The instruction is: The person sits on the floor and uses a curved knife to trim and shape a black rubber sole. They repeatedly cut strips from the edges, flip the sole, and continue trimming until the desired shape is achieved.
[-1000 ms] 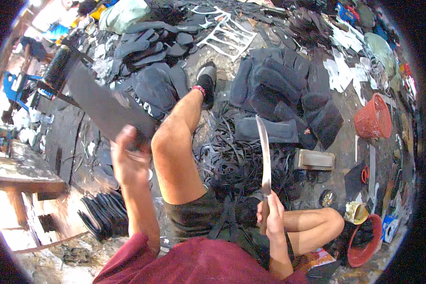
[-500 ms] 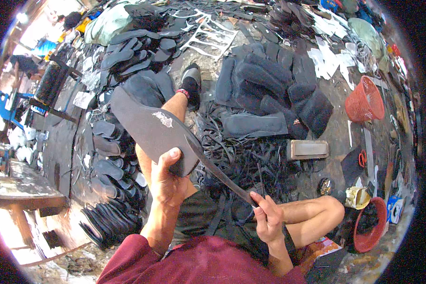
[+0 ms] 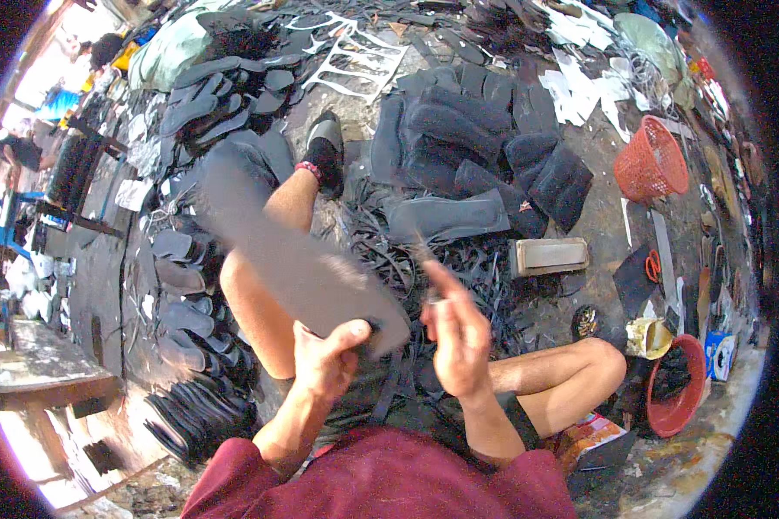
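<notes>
A dark grey shoe sole (image 3: 307, 264), blurred by motion, slants over my legs with a pale printed mark on its upper face. My left hand (image 3: 325, 359) grips its lower end, the thumb lying on top. Just right of that end is my right hand (image 3: 459, 342), its fingers curled and the index finger pointing up. A thin, knife-like blade (image 3: 421, 246) sticks up from the right fingers; smear hides its exact shape. Between the right hand and the sole's edge there is a small gap. Black strip offcuts (image 3: 381, 238) lie tangled on the floor beyond.
Piles of black soles and insoles (image 3: 459, 130) cover the floor ahead and to the left. Right of them are a pale block (image 3: 550, 257), a red basket (image 3: 652, 160), orange-handled scissors (image 3: 653, 265) and a red tub (image 3: 677, 389). A wooden bench (image 3: 52, 381) stands far left.
The long black strip that ran from the sole to my right hand is no longer seen. The sole's lower end has moved right and down; my right hand has moved left and up.
</notes>
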{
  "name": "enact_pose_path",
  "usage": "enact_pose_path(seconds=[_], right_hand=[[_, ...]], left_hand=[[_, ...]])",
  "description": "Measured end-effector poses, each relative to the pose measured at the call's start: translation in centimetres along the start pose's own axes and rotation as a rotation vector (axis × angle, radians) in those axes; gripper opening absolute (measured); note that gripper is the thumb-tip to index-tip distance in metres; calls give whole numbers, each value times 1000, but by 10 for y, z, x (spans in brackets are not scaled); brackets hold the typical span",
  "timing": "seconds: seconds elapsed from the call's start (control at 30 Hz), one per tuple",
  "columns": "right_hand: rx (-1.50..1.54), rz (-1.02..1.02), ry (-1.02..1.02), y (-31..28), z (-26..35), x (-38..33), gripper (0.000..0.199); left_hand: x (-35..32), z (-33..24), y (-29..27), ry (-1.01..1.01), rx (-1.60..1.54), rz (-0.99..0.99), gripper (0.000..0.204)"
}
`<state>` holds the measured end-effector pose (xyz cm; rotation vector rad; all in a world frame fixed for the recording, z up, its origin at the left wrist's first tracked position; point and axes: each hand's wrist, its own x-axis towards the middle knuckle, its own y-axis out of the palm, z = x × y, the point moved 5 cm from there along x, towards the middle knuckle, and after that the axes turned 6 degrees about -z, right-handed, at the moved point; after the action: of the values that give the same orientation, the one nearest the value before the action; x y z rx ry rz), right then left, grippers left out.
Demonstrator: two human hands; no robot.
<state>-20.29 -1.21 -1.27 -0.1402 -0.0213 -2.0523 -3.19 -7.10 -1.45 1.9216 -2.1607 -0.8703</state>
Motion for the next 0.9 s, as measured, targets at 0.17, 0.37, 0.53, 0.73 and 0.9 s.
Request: enact_pose_path(seconds=[0.17,0.37,0.53,0.73,0.9], right_hand=[[582,-25,571,4,-25,-8,61],[439,-358,445,-36,-26,37,66],[226,-428,185,-68,-52,58,56],[269,-571,615,-106,-100,1,40],[324,-515,618,-104,-117,-20,41]], left_hand=[[35,-17,-2,625,427,539,7],[27,40,-33,-157,128,256,64],[-31,49,-34,-582,299,408,60],[78,-32,-3,-101,450,175,44],[210,-100,-11,538,37,-306,76]])
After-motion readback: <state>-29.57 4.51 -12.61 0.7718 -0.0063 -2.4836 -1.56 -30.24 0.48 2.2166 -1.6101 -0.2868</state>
